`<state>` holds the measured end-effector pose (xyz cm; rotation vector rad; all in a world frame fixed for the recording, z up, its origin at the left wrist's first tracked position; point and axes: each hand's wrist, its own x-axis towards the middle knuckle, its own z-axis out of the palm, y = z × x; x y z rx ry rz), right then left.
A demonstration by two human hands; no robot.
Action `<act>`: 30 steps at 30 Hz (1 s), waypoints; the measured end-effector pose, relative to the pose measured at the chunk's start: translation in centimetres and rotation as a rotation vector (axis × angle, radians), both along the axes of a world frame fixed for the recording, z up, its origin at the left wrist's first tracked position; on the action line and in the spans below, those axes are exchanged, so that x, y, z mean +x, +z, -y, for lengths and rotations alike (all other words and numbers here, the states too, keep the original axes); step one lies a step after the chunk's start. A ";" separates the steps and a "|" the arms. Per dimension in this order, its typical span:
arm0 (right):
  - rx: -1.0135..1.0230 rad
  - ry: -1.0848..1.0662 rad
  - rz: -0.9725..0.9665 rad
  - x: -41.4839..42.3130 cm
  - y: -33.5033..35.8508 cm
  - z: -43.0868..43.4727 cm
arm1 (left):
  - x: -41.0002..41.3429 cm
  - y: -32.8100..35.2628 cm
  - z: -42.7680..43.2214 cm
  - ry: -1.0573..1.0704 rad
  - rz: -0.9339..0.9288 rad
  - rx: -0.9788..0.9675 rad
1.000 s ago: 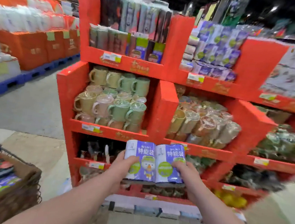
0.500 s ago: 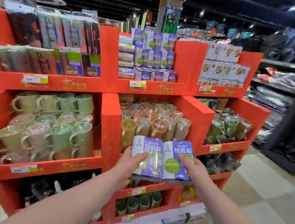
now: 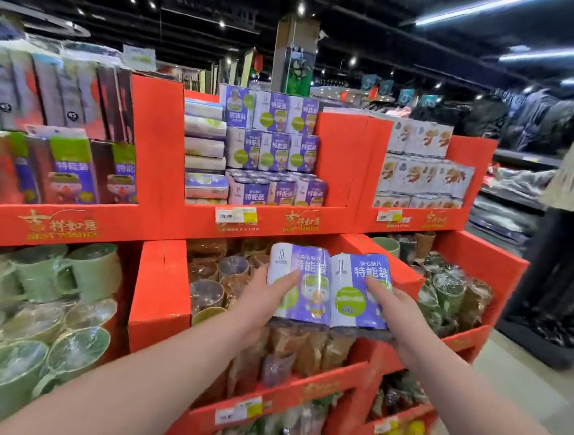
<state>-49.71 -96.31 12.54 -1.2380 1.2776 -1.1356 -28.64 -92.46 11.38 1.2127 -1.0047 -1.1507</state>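
A purple and white shrink-wrapped pack of rolls (image 3: 330, 286) with a cartoon figure is held up in front of the red display stand (image 3: 161, 296). My left hand (image 3: 265, 296) grips its left side, thumb on the front. My right hand (image 3: 398, 315) grips its right side and bottom edge. The pack hangs just below the top shelf, where matching purple packs (image 3: 273, 151) are stacked in three rows.
Wrapped green and beige mugs (image 3: 42, 301) fill the middle shelf at left; wrapped cups (image 3: 218, 280) sit behind the pack. White boxed goods (image 3: 423, 166) stand top right. Dark clothing racks (image 3: 554, 211) line the right, with tiled floor (image 3: 519, 383) between.
The view has swung right and closer to the stand, and both hands have lifted the pack higher, from the lower shelf level up toward the top shelf.
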 end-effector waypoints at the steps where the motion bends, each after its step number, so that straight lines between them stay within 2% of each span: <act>1: -0.009 0.007 0.003 0.7 0.2 1.1 | 0.7 0.1 1.0 -0.009 -0.009 -0.010; 5: -0.029 0.059 0.007 2.9 1.0 4.5 | 3.0 -0.2 4.2 0.037 -0.029 -0.010; 12: -0.117 0.128 -0.114 7.0 4.2 10.9 | 7.0 0.8 8.1 0.164 -0.092 0.003; 18: -0.232 0.175 -0.138 10.3 6.9 19.5 | 10.4 2.5 11.1 0.334 -0.030 -0.080; 22: -0.284 0.224 -0.102 12.0 9.0 25.4 | 11.3 3.9 13.3 0.408 -0.044 -0.125; 25: -0.303 0.306 -0.146 13.1 9.4 29.3 | 11.7 4.7 15.0 0.491 -0.054 -0.173; 27: -0.290 0.359 -0.194 13.9 9.3 31.7 | 11.9 5.1 15.9 0.536 -0.044 -0.186; 30: -0.169 0.494 -0.282 15.0 8.4 34.3 | 12.2 5.2 16.8 0.606 -0.029 -0.186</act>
